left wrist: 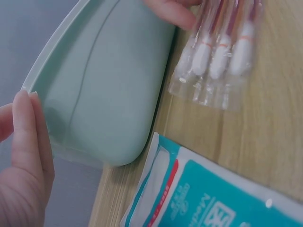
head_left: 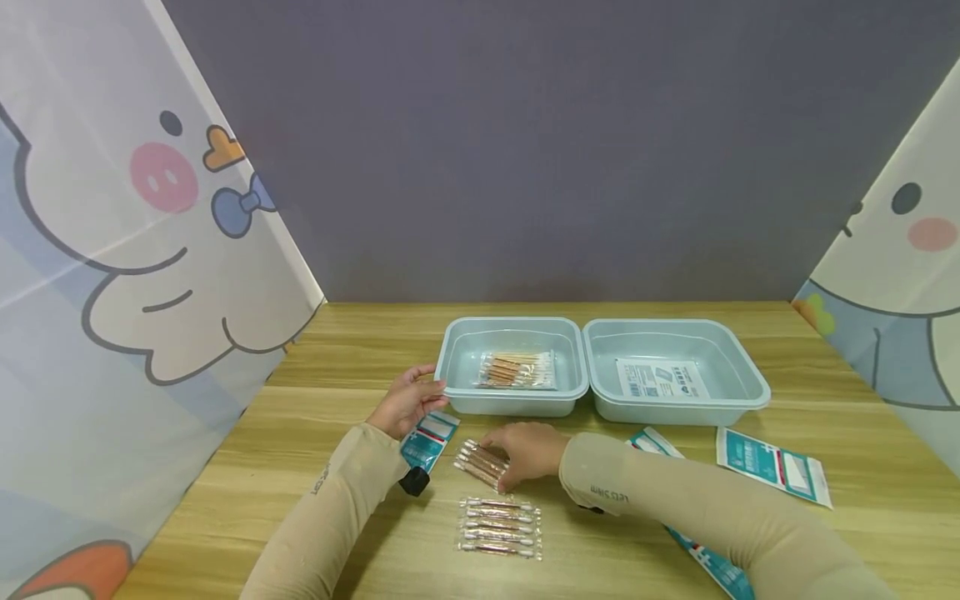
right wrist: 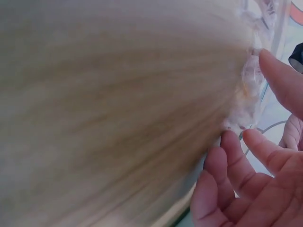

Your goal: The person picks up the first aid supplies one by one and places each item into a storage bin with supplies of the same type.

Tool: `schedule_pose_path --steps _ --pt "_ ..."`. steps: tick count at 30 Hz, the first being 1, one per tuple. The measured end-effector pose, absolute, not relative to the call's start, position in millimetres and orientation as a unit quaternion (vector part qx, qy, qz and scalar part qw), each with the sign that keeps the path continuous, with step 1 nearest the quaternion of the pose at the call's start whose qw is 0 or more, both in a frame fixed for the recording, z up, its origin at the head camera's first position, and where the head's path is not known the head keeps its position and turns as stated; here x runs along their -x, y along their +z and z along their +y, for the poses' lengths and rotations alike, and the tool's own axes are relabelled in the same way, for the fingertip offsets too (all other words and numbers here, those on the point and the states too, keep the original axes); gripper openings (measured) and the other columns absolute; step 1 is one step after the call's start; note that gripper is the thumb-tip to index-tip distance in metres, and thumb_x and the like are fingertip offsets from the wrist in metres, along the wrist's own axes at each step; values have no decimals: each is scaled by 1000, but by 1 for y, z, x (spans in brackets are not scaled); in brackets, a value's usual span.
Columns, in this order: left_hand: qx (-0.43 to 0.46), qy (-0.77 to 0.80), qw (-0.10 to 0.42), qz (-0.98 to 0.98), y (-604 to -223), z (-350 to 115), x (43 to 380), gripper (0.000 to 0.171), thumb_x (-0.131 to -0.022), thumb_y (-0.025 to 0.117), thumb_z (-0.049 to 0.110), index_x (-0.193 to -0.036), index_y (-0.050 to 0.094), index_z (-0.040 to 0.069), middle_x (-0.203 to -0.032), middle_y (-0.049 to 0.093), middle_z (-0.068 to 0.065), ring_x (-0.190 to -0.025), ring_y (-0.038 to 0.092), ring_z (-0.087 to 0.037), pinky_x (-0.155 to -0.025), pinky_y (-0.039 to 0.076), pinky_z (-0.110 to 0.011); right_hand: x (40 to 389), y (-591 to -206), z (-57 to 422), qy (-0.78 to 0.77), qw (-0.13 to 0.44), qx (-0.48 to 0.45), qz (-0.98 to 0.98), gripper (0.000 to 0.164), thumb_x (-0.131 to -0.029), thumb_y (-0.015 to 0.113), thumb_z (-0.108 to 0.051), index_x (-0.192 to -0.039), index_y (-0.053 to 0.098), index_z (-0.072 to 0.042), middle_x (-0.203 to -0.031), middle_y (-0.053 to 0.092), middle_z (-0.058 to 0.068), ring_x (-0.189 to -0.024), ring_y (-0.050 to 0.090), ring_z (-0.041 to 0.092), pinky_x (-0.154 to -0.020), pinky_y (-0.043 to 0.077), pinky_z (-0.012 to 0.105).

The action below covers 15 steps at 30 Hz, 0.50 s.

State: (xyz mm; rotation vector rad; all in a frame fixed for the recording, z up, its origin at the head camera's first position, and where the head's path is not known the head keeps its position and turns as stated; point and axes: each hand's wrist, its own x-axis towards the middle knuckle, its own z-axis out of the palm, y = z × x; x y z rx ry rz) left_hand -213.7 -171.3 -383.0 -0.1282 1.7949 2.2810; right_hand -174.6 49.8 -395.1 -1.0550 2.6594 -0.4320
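My left hand [head_left: 410, 402] grips the rim at the left side of a pale blue plastic tub [head_left: 517, 406]; its extended fingers [left wrist: 26, 127] reach the rim. In that tub lies a pile of wrapped cotton swabs [head_left: 517, 369]. My right hand [head_left: 534, 454] holds a strip of brown-stemmed cotton swabs in clear wrappers [head_left: 480, 463] by its right end, thumb and fingertips on the plastic. Its white tips [left wrist: 220, 61] show in the left wrist view. A second strip of wrapped swabs [head_left: 500, 529] lies flat on the table just nearer.
A second pale blue tub [head_left: 678, 410], with a printed white sheet [head_left: 660, 378] inside, stands to the right against the first. Teal and white packets lie around: one packet [head_left: 429, 440] by my left wrist, another [head_left: 772, 467] at right, and one [head_left: 716, 565] under my right forearm.
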Motion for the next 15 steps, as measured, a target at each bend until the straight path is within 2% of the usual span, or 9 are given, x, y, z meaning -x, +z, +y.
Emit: schedule_pose_path --steps 6,9,12,15 --pt "47 776 117 617 -382 -173 212 48 -95 48 -9 -139 28 -10 -85 59 -11 -61 62 -9 -61 56 -17 174 -396 47 -167 150 350 909 61 -68 86 -26 -123 64 -13 -112 67 2 -100 62 18 -84 52 31" --pt "43 778 118 616 -382 -174 212 47 -96 47 -9 -139 28 -11 -86 59 -11 -61 62 -9 -61 56 -16 171 -394 46 -168 153 339 913 59 -67 87 -26 -120 65 -13 -103 67 -1 -93 62 16 -80 52 31" --pt "39 779 120 614 -382 -173 212 49 -95 48 -9 -139 27 -11 -86 58 -11 -61 61 -9 -61 56 -16 171 -392 46 -164 157 323 919 48 -66 87 -27 -108 67 -14 -86 63 -6 -80 57 12 -69 50 29" --pt "39 781 121 612 -382 -172 213 50 -95 50 -8 -139 27 -10 -85 58 -10 -60 62 -9 -61 56 -16 170 -390 48 -162 164 312 922 33 -67 87 -28 -87 63 -17 -71 52 -8 -66 47 9 -56 42 27"
